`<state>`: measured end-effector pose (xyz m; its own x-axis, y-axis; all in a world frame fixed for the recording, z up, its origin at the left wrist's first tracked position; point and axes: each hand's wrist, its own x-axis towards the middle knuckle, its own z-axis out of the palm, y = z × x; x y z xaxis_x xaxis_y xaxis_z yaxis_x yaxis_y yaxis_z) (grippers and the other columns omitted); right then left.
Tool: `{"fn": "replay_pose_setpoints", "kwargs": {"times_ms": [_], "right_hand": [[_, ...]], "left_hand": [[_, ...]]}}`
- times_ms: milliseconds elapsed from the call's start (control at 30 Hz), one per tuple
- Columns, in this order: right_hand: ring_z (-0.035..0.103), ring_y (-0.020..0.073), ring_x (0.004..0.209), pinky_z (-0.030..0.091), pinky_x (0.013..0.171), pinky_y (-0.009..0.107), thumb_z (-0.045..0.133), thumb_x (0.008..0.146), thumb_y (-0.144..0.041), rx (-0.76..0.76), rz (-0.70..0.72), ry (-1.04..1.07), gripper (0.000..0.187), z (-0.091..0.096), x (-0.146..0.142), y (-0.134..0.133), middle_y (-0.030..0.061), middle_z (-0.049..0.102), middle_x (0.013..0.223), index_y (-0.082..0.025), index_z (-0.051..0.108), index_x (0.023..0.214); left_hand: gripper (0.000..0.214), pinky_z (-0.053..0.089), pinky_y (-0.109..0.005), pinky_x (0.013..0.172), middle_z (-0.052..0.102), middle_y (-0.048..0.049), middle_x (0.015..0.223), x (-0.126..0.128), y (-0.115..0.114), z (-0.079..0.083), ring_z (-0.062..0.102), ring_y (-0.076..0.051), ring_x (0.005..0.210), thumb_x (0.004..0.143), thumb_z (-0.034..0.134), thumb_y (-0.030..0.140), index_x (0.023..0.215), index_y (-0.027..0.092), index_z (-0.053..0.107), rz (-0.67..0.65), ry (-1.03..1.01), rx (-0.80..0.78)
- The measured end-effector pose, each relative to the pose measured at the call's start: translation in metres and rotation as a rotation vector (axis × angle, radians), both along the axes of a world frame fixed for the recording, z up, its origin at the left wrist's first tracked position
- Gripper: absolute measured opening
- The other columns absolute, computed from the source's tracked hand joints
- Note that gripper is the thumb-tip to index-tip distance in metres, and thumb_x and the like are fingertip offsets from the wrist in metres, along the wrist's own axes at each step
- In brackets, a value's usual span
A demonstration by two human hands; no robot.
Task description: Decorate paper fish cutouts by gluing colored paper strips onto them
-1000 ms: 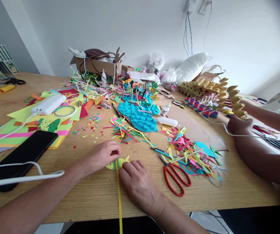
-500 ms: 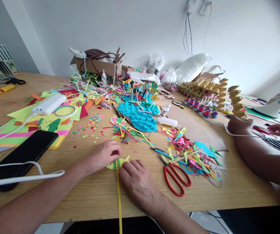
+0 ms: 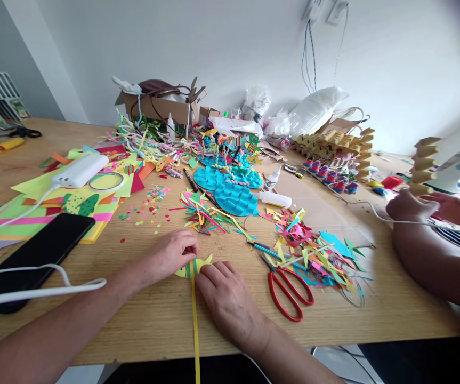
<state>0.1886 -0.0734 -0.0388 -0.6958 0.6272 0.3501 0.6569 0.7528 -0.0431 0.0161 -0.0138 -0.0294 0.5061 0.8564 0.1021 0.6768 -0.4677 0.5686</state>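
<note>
A small yellow paper fish (image 3: pixel 182 271) with green stripes lies flat on the table between my hands. Across its middle runs a narrow yellow paper strip (image 3: pixel 195 328), which trails down past the table's front edge. My left hand (image 3: pixel 174 250) is closed, thumb and forefinger pinching the strip at the fish's upper edge. From the right, my right hand (image 3: pixel 230 301) bears on the fish near its tail with curled fingers; their tips are hidden. Red-handled scissors (image 3: pixel 289 293) lie to the right of my right hand, beside a heap of coloured paper scraps (image 3: pixel 313 250).
Blue layered paper pieces (image 3: pixel 235 198) and a white glue bottle (image 3: pixel 275 200) lie beyond my hands. A black phone (image 3: pixel 40 261), a white cable and coloured paper sheets (image 3: pixel 14 213) are at left. At right, another person's hands (image 3: pixel 411 205) hold an egg-carton strip (image 3: pixel 424 165).
My hands, the fish and the strip stay practically where they were. At right, the other person's hands have shifted right, with the egg-carton strip moved right and held more upright.
</note>
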Motion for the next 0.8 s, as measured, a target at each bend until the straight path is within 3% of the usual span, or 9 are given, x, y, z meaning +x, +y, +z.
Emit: {"fn": "replay_pose_setpoints", "kwargs": {"times_ms": [267, 500, 633, 700, 800], "right_hand": [[0.047, 0.0161, 0.073, 0.037, 0.067, 0.028, 0.054, 0.084, -0.012, -0.043, 0.000, 0.056, 0.009, -0.002, 0.000, 0.000, 0.0026, 0.057, 0.078, -0.016, 0.056, 0.076], [0.049, 0.0145, 0.077, 0.041, 0.069, 0.025, 0.046, 0.084, -0.012, -0.307, -0.032, 0.374, 0.018, 0.011, 0.007, -0.002, 0.0036, 0.054, 0.080, -0.018, 0.063, 0.080], [0.053, 0.0139, 0.076, 0.043, 0.067, 0.024, 0.048, 0.083, -0.010, -0.402, -0.106, 0.504, 0.017, 0.017, 0.016, 0.003, 0.0031, 0.056, 0.078, -0.017, 0.064, 0.081], [0.054, 0.0133, 0.073, 0.043, 0.066, 0.023, 0.050, 0.082, -0.009, -0.434, -0.133, 0.507, 0.017, 0.020, 0.020, 0.008, 0.0026, 0.057, 0.076, -0.017, 0.065, 0.080], [0.055, 0.0126, 0.071, 0.042, 0.064, 0.022, 0.054, 0.079, -0.005, -0.486, -0.144, 0.455, 0.017, 0.025, 0.022, 0.014, 0.0015, 0.057, 0.074, -0.017, 0.066, 0.078]], "left_hand": [[0.012, 0.036, -0.022, 0.059, 0.053, 0.0029, 0.069, 0.000, 0.000, -0.003, 0.051, -0.013, 0.067, 0.071, 0.054, 0.007, 0.066, 0.017, 0.056, -0.004, -0.010, 0.005], [0.020, 0.043, -0.024, 0.068, 0.057, 0.0005, 0.079, -0.001, 0.000, 0.001, 0.054, -0.014, 0.076, 0.075, 0.043, 0.004, 0.079, 0.018, 0.058, 0.051, -0.053, 0.057], [0.030, 0.042, -0.025, 0.075, 0.057, -0.0019, 0.087, -0.004, -0.017, 0.014, 0.054, -0.015, 0.085, 0.076, 0.040, -0.001, 0.085, 0.018, 0.062, -0.047, 0.035, 0.115], [0.032, 0.042, -0.026, 0.076, 0.056, -0.0016, 0.087, -0.006, -0.033, 0.018, 0.052, -0.016, 0.085, 0.079, 0.040, -0.001, 0.089, 0.020, 0.062, -0.151, 0.173, 0.179], [0.027, 0.043, -0.027, 0.074, 0.056, -0.0018, 0.089, -0.007, -0.054, 0.017, 0.051, -0.018, 0.085, 0.084, 0.043, 0.004, 0.096, 0.021, 0.061, -0.192, 0.294, 0.253]]}}
